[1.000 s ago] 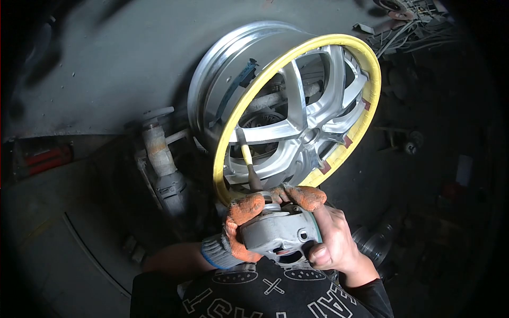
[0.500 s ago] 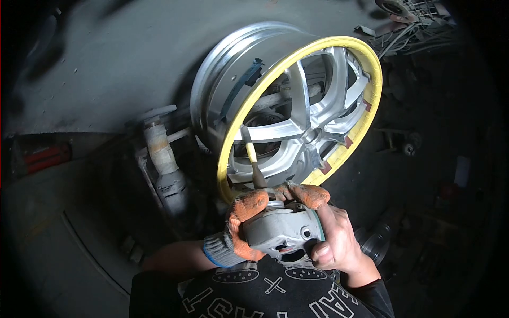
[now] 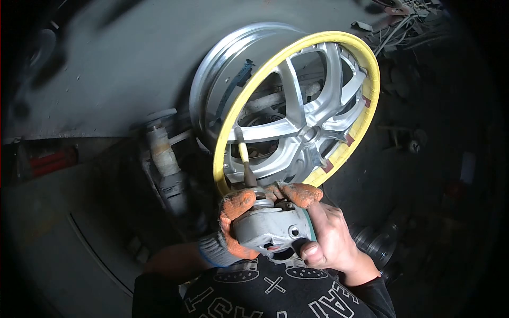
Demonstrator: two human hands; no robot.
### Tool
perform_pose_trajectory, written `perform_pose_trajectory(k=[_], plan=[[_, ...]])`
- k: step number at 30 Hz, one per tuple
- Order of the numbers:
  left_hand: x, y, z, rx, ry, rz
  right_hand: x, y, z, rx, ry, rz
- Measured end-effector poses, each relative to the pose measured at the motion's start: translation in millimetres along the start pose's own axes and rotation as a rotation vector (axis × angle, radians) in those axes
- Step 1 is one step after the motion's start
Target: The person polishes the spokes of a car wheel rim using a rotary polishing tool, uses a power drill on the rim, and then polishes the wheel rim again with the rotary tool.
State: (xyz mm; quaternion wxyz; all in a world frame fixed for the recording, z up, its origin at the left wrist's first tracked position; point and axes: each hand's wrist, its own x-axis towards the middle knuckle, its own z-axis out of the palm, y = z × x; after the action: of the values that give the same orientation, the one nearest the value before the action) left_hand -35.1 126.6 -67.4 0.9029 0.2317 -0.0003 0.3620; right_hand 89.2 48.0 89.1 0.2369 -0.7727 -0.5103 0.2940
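Observation:
My left hand (image 3: 231,225), in an orange and grey knit glove, is closed round the left side of a grey-headed power grinder (image 3: 268,228). Bare-skinned, my right hand (image 3: 333,236) grips the tool's right side, where some green casing shows. More orange glove fabric lies across the tool's far side. A slim shaft with a yellow band (image 3: 244,152) sticks out forward from the grinder. Its tip meets or overlaps a spoke near the left rim of a silver alloy wheel (image 3: 302,114); contact is unclear. Yellow tape (image 3: 241,106) covers the wheel's front lip.
Another tool with a wrapped body (image 3: 163,153) stands left of the wheel. Cables and metal scraps (image 3: 400,29) lie at the upper right. Dark round parts (image 3: 377,244) sit beyond my right forearm. A red object (image 3: 50,161) is at the far left.
The grinder and both hands have shifted slightly left in view, with the shaft tip moving left along the spoke toward the rim. Both hands keep their grip.

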Motion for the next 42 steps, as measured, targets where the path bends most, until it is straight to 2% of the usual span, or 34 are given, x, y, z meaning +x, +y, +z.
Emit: perform_pose_trajectory(k=[2,5,7,10,12,14,17,18,20,21,23,27,30,33,37,38,39,41,42], plan=[[37,16,18,-0.009,-0.178,-0.036,-4,1,-6,0.001,0.005,0.031],[14,-6,28,-0.277,0.090,-0.362,-9,4,-12,0.008,0.033,0.081],[19,-14,29,-0.387,0.079,-0.437,-13,6,-16,0.034,0.074,0.126],[32,-16,39,-0.419,0.000,-0.391,-18,9,-23,0.037,0.126,0.121],[35,-7,50,-0.341,0.035,-0.388,-20,12,-25,0.038,0.162,0.111],[44,-3,57,-0.311,0.054,-0.537,-20,15,-26,0.060,0.199,0.132],[57,-19,50,-0.497,-0.017,-0.577,-23,24,-28,0.067,0.208,0.158],[66,-13,58,-0.489,0.002,-0.694,-25,27,-28,0.069,0.217,0.159],[65,-20,57,-0.547,0.022,-0.783,-28,31,-30,0.068,0.227,0.162],[65,-24,57,-0.575,0.034,-0.828,-31,33,-32,0.058,0.171,0.243],[62,-29,52,-0.535,0.010,-0.762,-31,35,-34,0.048,0.117,0.324],[59,-26,48,-0.565,0.082,-0.772,-22,38,-26,0.071,0.156,0.276],[62,-14,51,-0.471,0.013,-0.688,-22,36,-22,0.076,0.149,0.232],[50,-6,43,-0.163,-0.103,-0.466,-21,29,-17,0.073,0.106,0.232],[35,7,36,-0.239,-0.037,-0.398,-20,22,-4,0.050,0.025,0.207],[31,6,29,-0.216,0.049,-0.483,-16,26,-5,0.074,0.067,0.115],[29,9,30,-0.232,0.090,-0.481,-12,25,0,0.080,0.118,0.020],[25,14,32,-0.262,0.170,-0.473,-5,19,4,0.096,0.109,-0.009],[28,14,33,-0.241,0.113,-0.282,-2,17,5,0.087,0.082,-0.017]])
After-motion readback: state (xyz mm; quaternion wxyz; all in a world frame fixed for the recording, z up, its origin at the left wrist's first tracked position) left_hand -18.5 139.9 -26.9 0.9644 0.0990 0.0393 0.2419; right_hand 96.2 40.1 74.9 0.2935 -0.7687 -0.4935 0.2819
